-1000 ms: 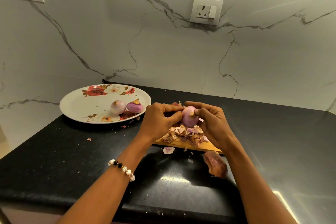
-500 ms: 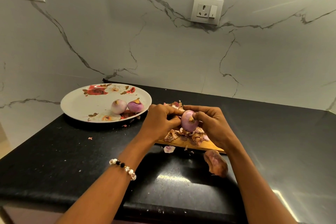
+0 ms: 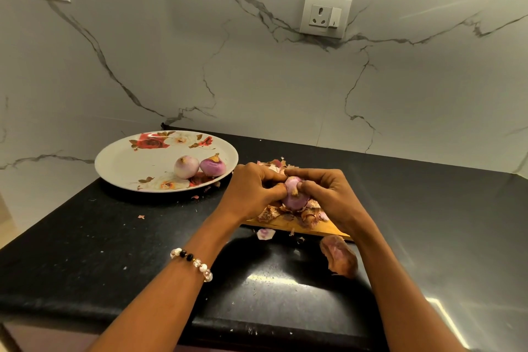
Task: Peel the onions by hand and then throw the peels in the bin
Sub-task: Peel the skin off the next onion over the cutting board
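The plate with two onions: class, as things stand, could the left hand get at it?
Probably yes. The plate lies on the counter just to the left of the left hand, with nothing standing between them. But both hands now grip the onion, so the left hand must let go first.

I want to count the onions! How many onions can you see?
3. Two peeled onions sit side by side on the flowered plate: a paler one and a purple one. The third onion is held in both hands above the cutting board.
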